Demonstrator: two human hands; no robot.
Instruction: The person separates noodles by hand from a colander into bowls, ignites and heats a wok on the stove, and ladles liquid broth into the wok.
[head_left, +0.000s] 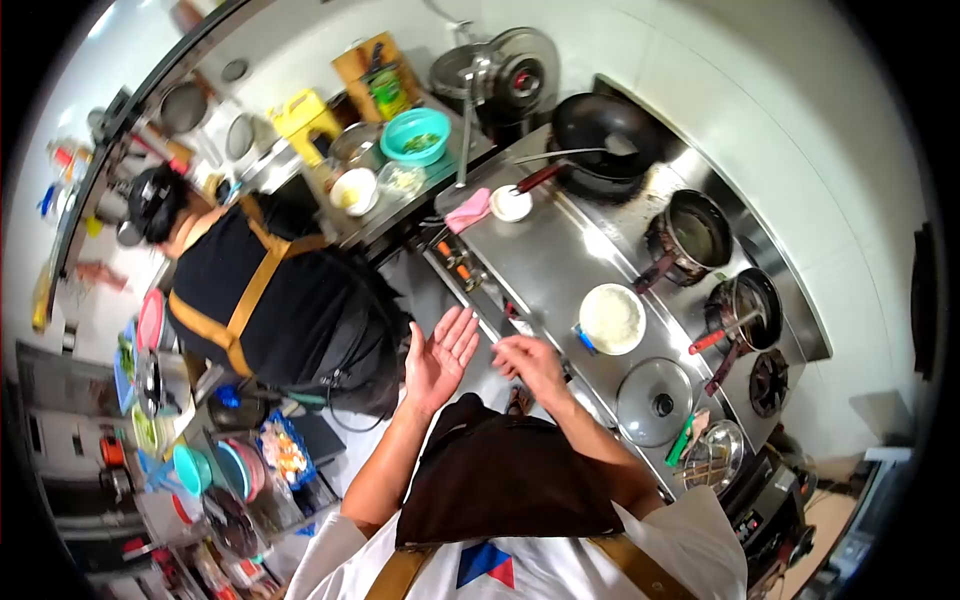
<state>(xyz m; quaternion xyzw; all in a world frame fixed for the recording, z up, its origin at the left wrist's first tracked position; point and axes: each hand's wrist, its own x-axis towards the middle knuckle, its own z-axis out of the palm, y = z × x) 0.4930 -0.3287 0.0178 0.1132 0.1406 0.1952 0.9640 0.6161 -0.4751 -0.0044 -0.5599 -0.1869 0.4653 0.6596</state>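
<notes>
My left hand (441, 360) is held palm up in front of my dark apron (505, 480), its fingers stretched out and nothing on the palm. Just to the right, my right hand (531, 366) hangs in the air with loosely bent fingers and nothing visible in them. Neither hand touches the steel counter (540, 260). Nearest to my right hand on that counter is a white pot (613, 319) of pale, rice-like food with a blue piece at its rim. A glass lid (654, 402) lies close to my right forearm.
A black wok (605, 140) and a saucepan (697, 232) stand on the stove at the right. A pink cloth (468, 211) lies by a small white bowl (511, 204). Another person (270, 290) in black stands at left. A turquoise basin (415, 137) holds greens.
</notes>
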